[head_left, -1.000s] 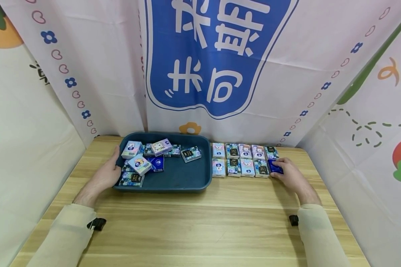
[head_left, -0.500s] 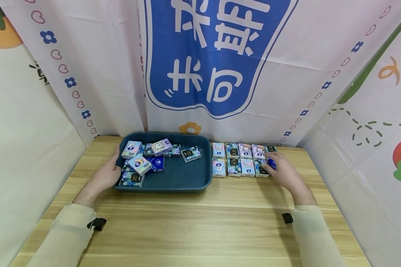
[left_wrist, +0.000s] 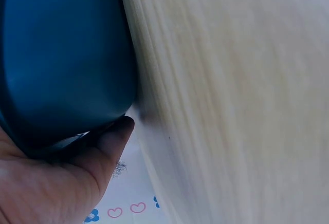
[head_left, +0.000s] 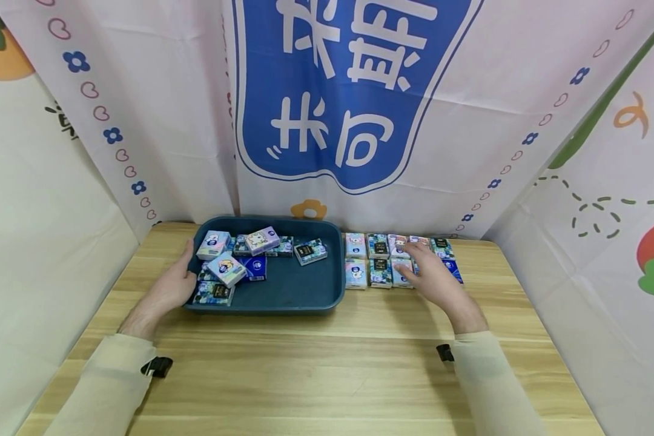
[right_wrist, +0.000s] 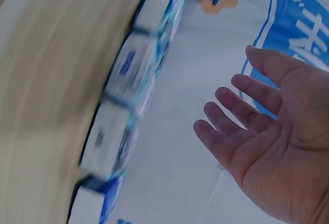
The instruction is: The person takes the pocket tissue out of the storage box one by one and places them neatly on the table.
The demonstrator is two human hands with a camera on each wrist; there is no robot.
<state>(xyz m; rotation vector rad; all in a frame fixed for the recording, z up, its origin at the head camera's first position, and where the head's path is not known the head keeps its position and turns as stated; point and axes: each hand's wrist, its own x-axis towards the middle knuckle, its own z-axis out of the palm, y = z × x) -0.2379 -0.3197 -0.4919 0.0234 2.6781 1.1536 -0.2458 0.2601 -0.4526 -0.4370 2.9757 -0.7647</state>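
Note:
My left hand (head_left: pixel 173 281) rests against the left end of a dark teal tray (head_left: pixel 289 309), fingers along the end wall. In the left wrist view its thumb (left_wrist: pixel 110 139) lies straight against the outside of the tray (left_wrist: pixel 67 54); the other fingers are mostly hidden. Over two rows of small tissue packs (head_left: pixel 381 274) hovers my right hand (head_left: pixel 433 278), fingers spread and holding nothing. A dark blue pack (head_left: pixel 453 270) lies at the right end of the near row. The right wrist view shows the open palm (right_wrist: pixel 288 136) apart from the packs (right_wrist: pixel 131 67).
Several more tissue packs lie loosely in the tray, mostly at its left, including a yellow-and-blue one (head_left: pixel 227 269) and a floral one (head_left: pixel 310 251). Printed cloth (head_left: pixel 441 181) hangs behind the wooden table (head_left: pixel 305 375) and at both sides.
My right hand has let go of the dark blue pack at the right end of the near row and moved left over the rows. The left hand and tray have stayed put.

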